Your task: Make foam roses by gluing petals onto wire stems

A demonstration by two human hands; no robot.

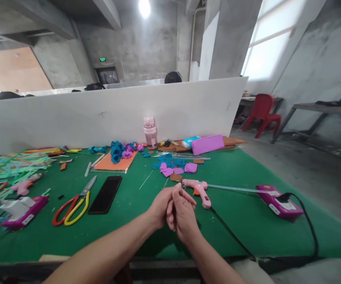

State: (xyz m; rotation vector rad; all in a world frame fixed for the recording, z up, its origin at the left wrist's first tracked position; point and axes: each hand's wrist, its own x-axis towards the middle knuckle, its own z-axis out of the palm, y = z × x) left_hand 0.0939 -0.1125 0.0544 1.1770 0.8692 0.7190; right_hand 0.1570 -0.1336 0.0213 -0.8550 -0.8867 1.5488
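Pressing together over the green tabletop (247,221), the left hand (162,206) and the right hand (183,215) meet near the front edge, fingers curled against each other; whether either grip holds anything I cannot tell, since the hands cover one another. Just beside the right hand lies a pink glue gun (198,188), its nozzle pointing left and a clear glue stick sticking out behind it toward a magenta power strip (278,201), from which a black cable loops round the front edge of the tabletop. To the left of the hands, near but apart, a black phone (105,194) lies flat, and beside it red-and-yellow scissors (74,205) lie closed. Further back, foam petals (173,167) in teal and purple are scattered, with finished foam flowers (121,151) on an orange sheet. A pink water bottle (150,132) stands upright against the white partition (69,118).
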